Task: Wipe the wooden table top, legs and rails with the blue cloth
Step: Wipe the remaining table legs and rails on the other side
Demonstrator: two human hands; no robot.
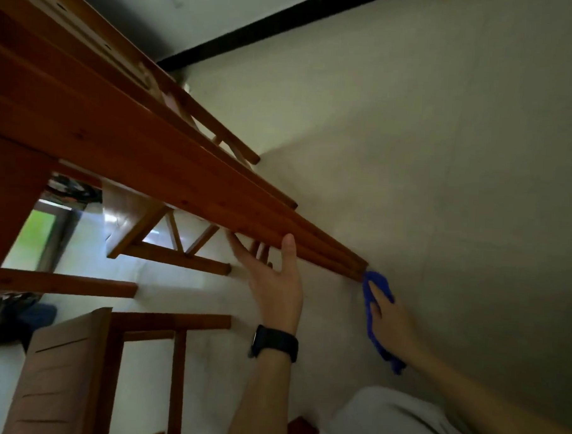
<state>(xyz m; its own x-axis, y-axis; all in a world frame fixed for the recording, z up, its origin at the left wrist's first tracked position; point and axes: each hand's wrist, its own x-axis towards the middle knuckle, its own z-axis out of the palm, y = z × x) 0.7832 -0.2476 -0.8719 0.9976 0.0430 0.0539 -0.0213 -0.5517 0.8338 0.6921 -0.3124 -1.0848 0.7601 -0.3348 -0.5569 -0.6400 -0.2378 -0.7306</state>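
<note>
- The fingers [244, 251] of my left hand [275, 288] are spread behind the long reddish-brown wooden table leg [214, 181], with the thumb on its near face, so I grip it just above its foot.
- The fingers [377, 294] of my right hand [392, 323] hold a soft, crumpled blue cloth [375, 279]. One lies straight along it and the others curl into the folds.
- The blue cloth bunches just past my right fingertips, touching the very end of the leg where it meets the pale floor [444, 158]. Its tail runs back under my palm and out past the wrist.
- I judge I am finishing this leg at its foot, which puts me well into the task.
- The frame cannot tell me whether the tabletop, rails and other legs are done. No wet streak or dust line shows on the wood.
- The leg looks smooth and varnished, with knots in the grain.
- A black wrist watch [274, 342] sits below my left fingers.
</note>
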